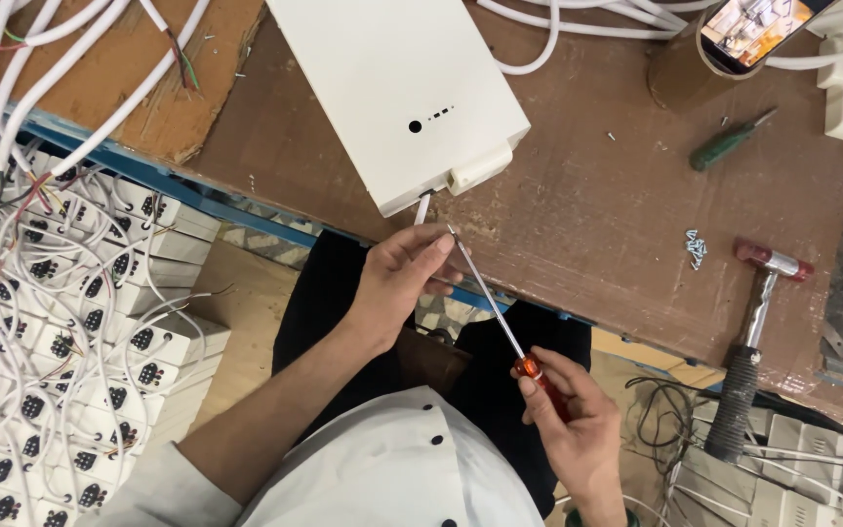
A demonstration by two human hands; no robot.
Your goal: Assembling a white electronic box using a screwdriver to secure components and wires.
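Fingers (438, 246) pinch white cable (421, 208); right hand (578, 415) grips screwdriver (495, 304).

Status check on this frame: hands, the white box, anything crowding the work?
Left hand pinching screwdriver tip beside the white wire. Right hand gripping the red handle. White box lying flat at the bench edge. Hammer lying apart.

The box (402, 93) is smooth, matt white plastic. The screwdriver (500, 317) has a bright metal shaft and a glossy red plastic handle. The bench (597, 195) is worn, scuffed brown wood. The hammer (755, 332) has a shiny metal neck, a red head and a ribbed black rubber grip
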